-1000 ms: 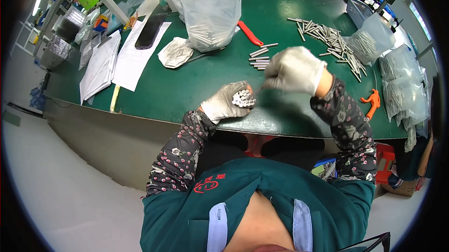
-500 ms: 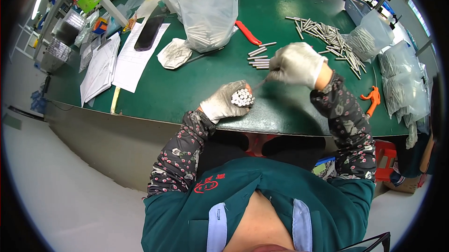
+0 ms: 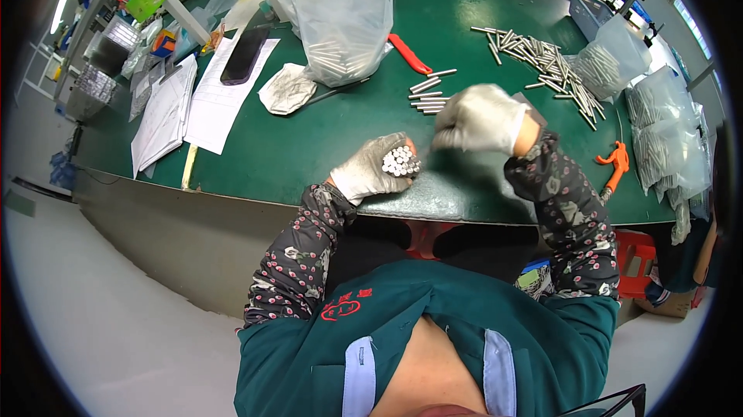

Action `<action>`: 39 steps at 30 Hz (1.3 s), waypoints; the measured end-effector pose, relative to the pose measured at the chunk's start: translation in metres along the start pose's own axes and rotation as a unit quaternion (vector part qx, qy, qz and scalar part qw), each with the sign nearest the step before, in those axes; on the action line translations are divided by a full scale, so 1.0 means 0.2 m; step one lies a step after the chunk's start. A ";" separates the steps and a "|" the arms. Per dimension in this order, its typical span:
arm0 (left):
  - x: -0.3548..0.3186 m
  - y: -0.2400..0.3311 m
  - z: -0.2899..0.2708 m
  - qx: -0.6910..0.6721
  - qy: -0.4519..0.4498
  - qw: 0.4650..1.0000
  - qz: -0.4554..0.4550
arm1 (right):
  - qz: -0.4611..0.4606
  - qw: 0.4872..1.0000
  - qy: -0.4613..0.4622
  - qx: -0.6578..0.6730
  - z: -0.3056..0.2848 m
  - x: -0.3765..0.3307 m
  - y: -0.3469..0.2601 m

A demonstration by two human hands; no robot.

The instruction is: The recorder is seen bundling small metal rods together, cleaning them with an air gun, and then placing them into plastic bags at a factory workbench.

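Note:
My left hand [image 3: 373, 169], in a whitish work glove, is closed around a bundle of thin metal pins [image 3: 400, 161], whose round ends face up. To its right and slightly higher, my gloved right hand [image 3: 478, 119] is curled shut, its fingertips close to the bundle. What it grips is blurred and mostly hidden; a thin shape seems to reach toward the pins. Just behind the right hand lies a short row of loose metal pins [image 3: 428, 104] on the green table [image 3: 325, 142].
A loose pile of pins [image 3: 542, 61] lies at the right, beside bags of pins [image 3: 667, 135] and an orange air gun [image 3: 615, 163]. Behind my hands are a large clear bag [image 3: 340, 26], a red-handled tool [image 3: 409, 53] and a crumpled cloth [image 3: 287, 89]. Papers [image 3: 224, 104] and a phone [image 3: 244, 56] are left.
My right hand has shifted slightly left and down, toward the bundle's ends. The left hand keeps its hold on the pins, almost unmoved.

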State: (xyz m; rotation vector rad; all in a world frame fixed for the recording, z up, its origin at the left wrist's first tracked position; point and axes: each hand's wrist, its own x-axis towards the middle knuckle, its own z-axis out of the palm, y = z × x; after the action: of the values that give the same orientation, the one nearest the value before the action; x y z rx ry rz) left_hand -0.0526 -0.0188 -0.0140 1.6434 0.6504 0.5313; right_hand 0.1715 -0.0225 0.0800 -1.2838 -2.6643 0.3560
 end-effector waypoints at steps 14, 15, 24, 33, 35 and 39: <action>-0.01 0.02 0.01 0.055 0.024 0.998 0.006 | -0.069 0.996 0.045 0.037 0.02 0.03 -0.13; 0.00 0.00 0.00 0.040 0.004 0.999 0.002 | -0.058 0.998 0.028 0.006 0.05 0.04 -0.12; -0.02 0.04 0.02 -0.046 0.009 0.999 0.004 | -0.020 1.000 0.018 0.003 0.04 0.05 -0.10; 0.00 0.04 0.03 0.016 0.035 0.999 -0.012 | 0.045 0.999 -0.002 0.000 0.04 0.06 -0.03; 0.00 0.09 0.03 0.067 0.046 0.997 0.016 | 0.095 0.994 0.059 -0.024 -0.02 0.06 0.03; -0.01 0.04 0.03 0.075 0.052 0.994 0.052 | 0.023 0.997 0.021 0.067 0.05 0.07 -0.08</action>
State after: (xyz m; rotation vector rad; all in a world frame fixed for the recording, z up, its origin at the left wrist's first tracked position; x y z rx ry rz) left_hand -0.0499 -0.0259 -0.0063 1.8080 0.6981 0.6616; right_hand 0.1479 -0.0236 0.0750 -1.2995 -2.5321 0.4975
